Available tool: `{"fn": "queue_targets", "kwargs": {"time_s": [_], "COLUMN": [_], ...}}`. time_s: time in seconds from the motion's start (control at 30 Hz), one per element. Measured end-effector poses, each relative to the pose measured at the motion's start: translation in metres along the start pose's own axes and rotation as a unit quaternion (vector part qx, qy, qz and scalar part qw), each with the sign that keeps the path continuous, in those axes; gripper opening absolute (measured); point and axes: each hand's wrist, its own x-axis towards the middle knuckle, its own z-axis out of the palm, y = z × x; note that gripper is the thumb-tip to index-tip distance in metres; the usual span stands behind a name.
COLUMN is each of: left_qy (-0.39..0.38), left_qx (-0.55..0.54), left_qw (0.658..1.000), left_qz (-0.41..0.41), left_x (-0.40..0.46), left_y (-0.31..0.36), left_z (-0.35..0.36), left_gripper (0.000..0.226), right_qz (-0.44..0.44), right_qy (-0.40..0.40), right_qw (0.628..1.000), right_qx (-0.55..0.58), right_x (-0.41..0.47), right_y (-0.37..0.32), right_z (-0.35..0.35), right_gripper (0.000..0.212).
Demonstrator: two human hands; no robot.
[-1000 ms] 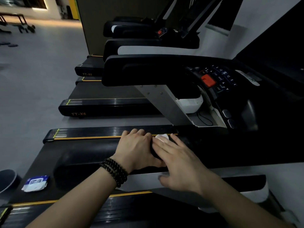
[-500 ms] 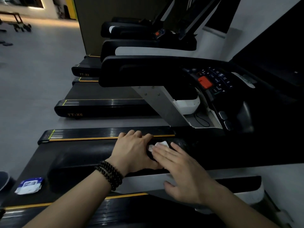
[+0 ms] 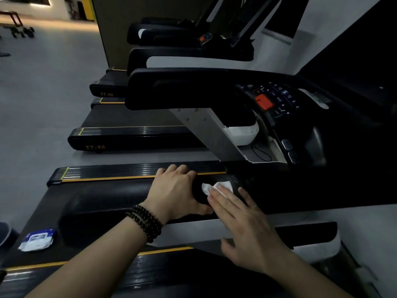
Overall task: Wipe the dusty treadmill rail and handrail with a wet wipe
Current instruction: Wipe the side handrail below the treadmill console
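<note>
We see the white wet wipe point(image 3: 217, 188) lying crumpled on top of the black handrail point(image 3: 111, 203) of the nearest treadmill, pinned there under the straight fingertips of our right hand point(image 3: 245, 229), which lies flat and spread rather than curled round anything. Part of the wipe sticks out beyond those fingertips, toward the console. Just beside it, our left hand point(image 3: 176, 194) grips the same handrail, fingers wrapped over its far edge and thumb on the near side, close to touching the right hand. A beaded bracelet point(image 3: 146, 222) circles the left wrist. A blue and white wipes packet point(image 3: 36, 240) lies on the belt at lower left; its print is too small to read. The neighbouring treadmill's end cap reads "TT-X6" point(image 3: 95, 147). On the console point(image 3: 277, 100), one key reads "START" beside a red button point(image 3: 263, 102).
</note>
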Motion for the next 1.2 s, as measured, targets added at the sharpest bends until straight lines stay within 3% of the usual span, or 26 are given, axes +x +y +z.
{"fn": "queue_targets", "kwargs": {"time_s": [0.17, 0.33, 0.5, 0.73, 0.9, 1.07, 1.2], "left_qy": [0.001, 0.010, 0.004, 0.014, 0.005, 0.007, 0.006], "left_qx": [-0.004, 0.009, 0.000, 0.005, 0.000, 0.011, 0.001], "left_qw": [1.000, 1.000, 1.000, 1.000, 1.000, 1.000, 1.000], "left_qz": [-0.002, 0.004, 0.000, 0.002, 0.003, 0.007, -0.001], "left_x": [0.000, 0.001, 0.001, 0.001, 0.001, 0.003, 0.002], "left_y": [0.000, -0.001, 0.000, 0.001, 0.000, -0.001, 0.000], "left_z": [-0.001, 0.001, -0.001, 0.000, -0.001, 0.001, -0.001], "left_gripper": [0.088, 0.093, 0.088, 0.089, 0.088, 0.095, 0.087], "right_qz": [0.043, -0.008, 0.027, -0.014, 0.033, -0.018, 0.028], "right_qy": [0.016, 0.000, 0.015, -0.001, 0.022, -0.011, 0.007], "right_qw": [0.999, 1.000, 1.000, 0.999, 0.999, 0.999, 0.999], "right_qx": [-0.006, 0.014, 0.005, 0.030, 0.027, 0.029, 0.017], "right_x": [0.022, 0.001, 0.018, -0.005, 0.023, 0.000, 0.017], "right_y": [-0.004, -0.001, 0.005, 0.009, -0.004, 0.005, 0.011], "right_z": [-0.006, -0.003, -0.011, -0.009, -0.007, -0.008, -0.014], "right_gripper": [0.093, 0.092, 0.090, 0.092, 0.093, 0.095, 0.091]}}
